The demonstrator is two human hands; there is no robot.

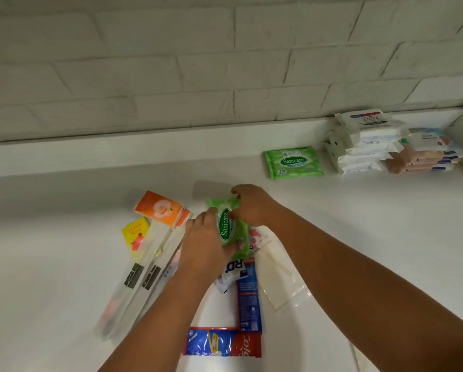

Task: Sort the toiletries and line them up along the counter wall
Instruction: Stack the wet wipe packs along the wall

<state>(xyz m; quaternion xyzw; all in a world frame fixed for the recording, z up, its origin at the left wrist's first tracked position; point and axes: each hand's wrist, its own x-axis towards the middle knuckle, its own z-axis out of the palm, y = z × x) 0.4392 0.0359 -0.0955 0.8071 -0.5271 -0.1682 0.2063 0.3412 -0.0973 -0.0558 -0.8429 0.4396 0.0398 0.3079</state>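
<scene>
White-painted brick wall (149, 76) fills the upper frame, with a white counter (63, 264) below it. At centre, both hands hold a crumpled green plastic Sanicare wipes pack (225, 227) just above the pile. The left hand (202, 242) curls its fingers round the pack's near side, and the right hand (251, 208) pinches its far end. At the upper right, along the wall, a second green Sanicare wipes pack (293, 162) lies flat beside a stack of white Dove soap boxes (364, 140). Left of the hands sit an orange flower-printed box (161, 209), a yellow sachet (136, 233) and clear toothbrush packs (141, 277) — a blue-and-red toothpaste carton (247, 296) lies beneath the wrists.
</scene>
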